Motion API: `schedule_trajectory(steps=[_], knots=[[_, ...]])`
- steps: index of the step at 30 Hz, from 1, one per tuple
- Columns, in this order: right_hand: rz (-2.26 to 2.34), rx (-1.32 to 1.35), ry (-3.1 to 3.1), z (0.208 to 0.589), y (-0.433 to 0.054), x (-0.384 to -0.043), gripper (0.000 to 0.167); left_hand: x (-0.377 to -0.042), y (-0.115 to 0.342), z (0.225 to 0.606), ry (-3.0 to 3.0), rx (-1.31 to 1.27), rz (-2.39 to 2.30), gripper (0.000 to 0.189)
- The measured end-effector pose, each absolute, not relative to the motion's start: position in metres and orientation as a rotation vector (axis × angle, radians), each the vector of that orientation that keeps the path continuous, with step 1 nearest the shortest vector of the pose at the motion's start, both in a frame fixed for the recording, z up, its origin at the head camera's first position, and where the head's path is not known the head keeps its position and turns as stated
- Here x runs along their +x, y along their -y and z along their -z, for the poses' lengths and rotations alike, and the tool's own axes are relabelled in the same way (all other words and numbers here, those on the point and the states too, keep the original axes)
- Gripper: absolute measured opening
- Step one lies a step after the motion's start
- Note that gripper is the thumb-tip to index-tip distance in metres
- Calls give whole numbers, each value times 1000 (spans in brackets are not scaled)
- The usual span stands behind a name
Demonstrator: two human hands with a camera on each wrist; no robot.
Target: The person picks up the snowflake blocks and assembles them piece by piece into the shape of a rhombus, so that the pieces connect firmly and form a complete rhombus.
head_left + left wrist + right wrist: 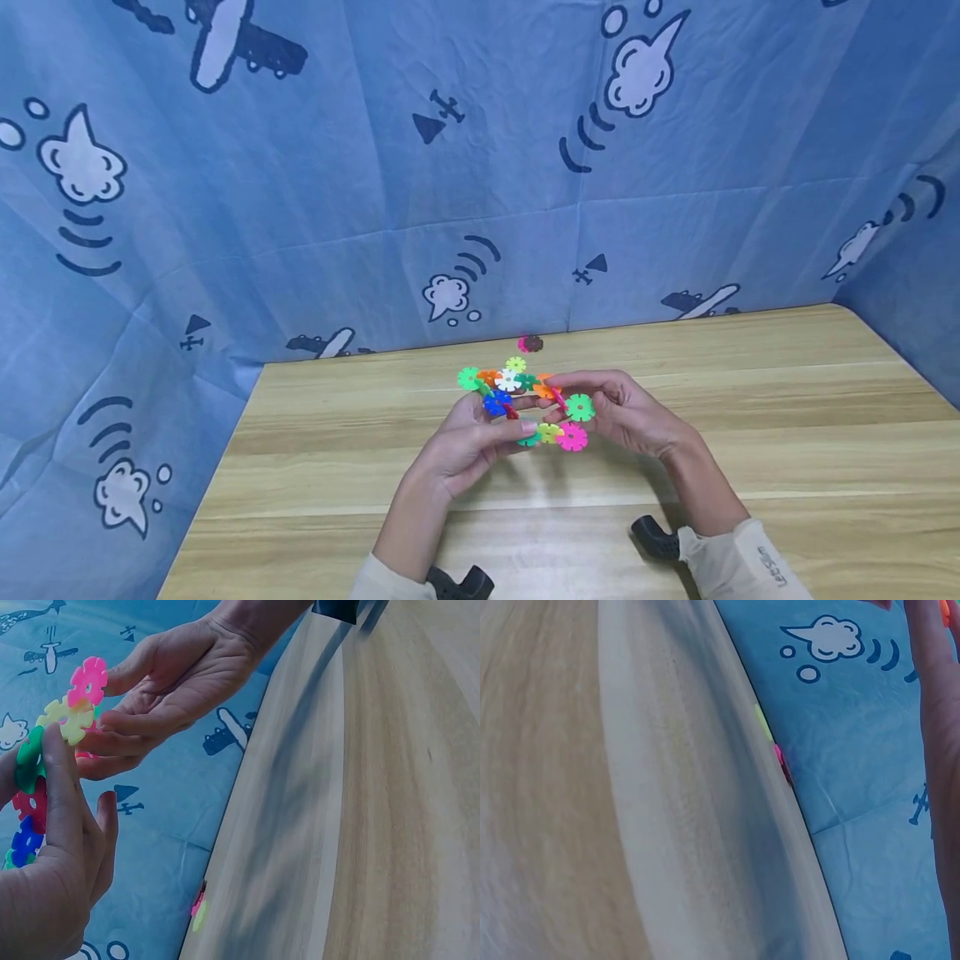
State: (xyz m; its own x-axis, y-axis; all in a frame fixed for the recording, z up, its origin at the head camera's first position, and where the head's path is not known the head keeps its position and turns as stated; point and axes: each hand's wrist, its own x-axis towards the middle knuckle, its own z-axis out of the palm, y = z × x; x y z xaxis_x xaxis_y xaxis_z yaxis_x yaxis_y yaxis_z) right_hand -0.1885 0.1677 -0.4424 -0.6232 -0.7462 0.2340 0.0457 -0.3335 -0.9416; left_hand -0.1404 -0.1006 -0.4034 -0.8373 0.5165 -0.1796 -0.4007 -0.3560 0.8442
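Note:
Both hands hold a chain of snowflake-shaped plastic discs (572,437) above the table, bent round into an almost ringlike loop. My left hand (468,446) pinches a teal-green disc (31,760) between thumb and fingers, near a red disc (31,806) and a blue disc (497,403). On the loop's other side, my right hand (633,412) grips it near an orange disc (546,387) and a bright green disc (580,407). A yellow disc (67,720) joins the pink one at the near side. Part of the right fingers is hidden behind the discs.
Loose discs lie at the table's back edge: a brown disc (533,343) partly over a pink one, and a yellow-green disc (516,364) in front. The wooden table (787,400) meets a blue printed curtain (337,208) behind and at both sides.

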Motion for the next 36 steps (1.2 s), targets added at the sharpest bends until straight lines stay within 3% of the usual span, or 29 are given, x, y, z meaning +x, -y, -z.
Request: schedule_trajectory(steps=[12, 19, 36], knots=[[2084, -929, -1245, 444, -164, -190, 41, -142, 96, 405, -1394, 58, -2252, 60], [2080, -951, -1270, 446, -164, -190, 56, -141, 94, 405, -1385, 42, -2282, 63], [1996, -951, -1436, 443, -165, -188, 50, -140, 96, 404, -1380, 29, -2289, 64]])
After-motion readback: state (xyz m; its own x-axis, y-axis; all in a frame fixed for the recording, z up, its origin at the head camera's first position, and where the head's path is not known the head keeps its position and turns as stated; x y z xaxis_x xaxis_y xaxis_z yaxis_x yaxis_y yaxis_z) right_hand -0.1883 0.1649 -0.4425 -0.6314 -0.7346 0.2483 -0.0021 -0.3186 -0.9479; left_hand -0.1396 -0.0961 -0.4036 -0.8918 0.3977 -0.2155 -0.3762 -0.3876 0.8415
